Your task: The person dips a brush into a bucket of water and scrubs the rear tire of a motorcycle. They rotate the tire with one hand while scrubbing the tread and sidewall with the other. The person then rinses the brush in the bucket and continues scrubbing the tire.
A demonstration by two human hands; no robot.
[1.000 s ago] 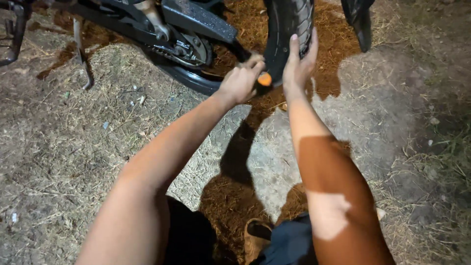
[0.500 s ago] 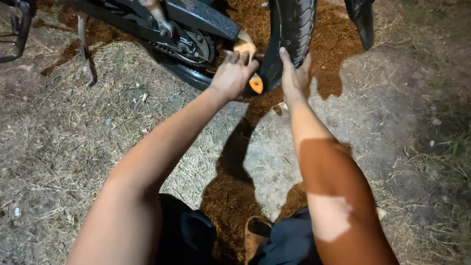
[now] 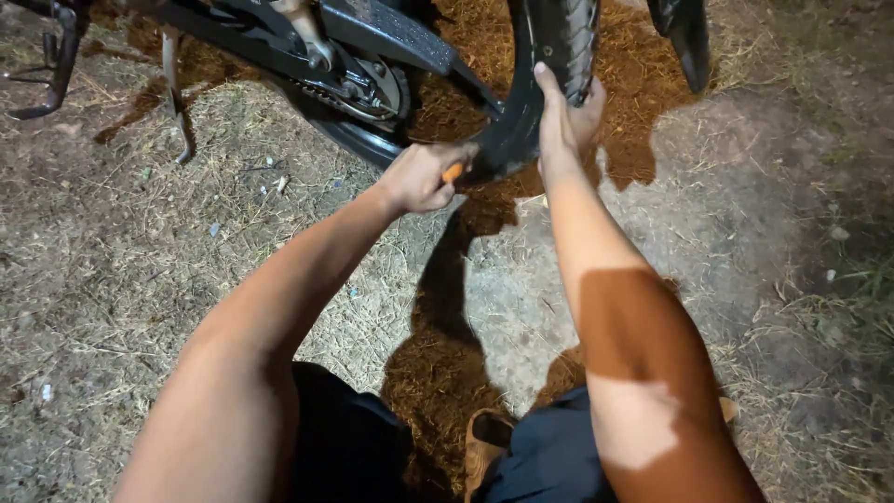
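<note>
The left hand (image 3: 421, 177) was closed in a fist around an orange-handled tool (image 3: 453, 171), of which only a small patch of orange showed between thumb and fingers; the working end was hidden against the wheel. The right hand (image 3: 568, 116) was open and flat, fingers stretched upward and pressed on the tread of the tyre (image 3: 563, 37), palm against its near side.

Half a second before, the left hand sat higher and closer to the tyre, with the orange handle showing below it beside the rim. It had since dropped down and away to the left, and the handle was now mostly buried in the fist. A second before, that hand had been lower again, so it had gone up and come back. The right hand had stayed on the tyre throughout, only sliding a little up the tread.

The tyre stood upright just beyond both hands, touching the right one, with the left fist close to its lower left edge near the rim (image 3: 503, 140). The chain and sprocket (image 3: 368, 88) lay beyond the left hand and to its left, and the side stand (image 3: 175, 102) stood well apart further left. Bare ground (image 3: 140, 279) with dry straw spread beneath both forearms, and a brown shoe (image 3: 484, 452) showed nearest the person, between the arms.
</note>
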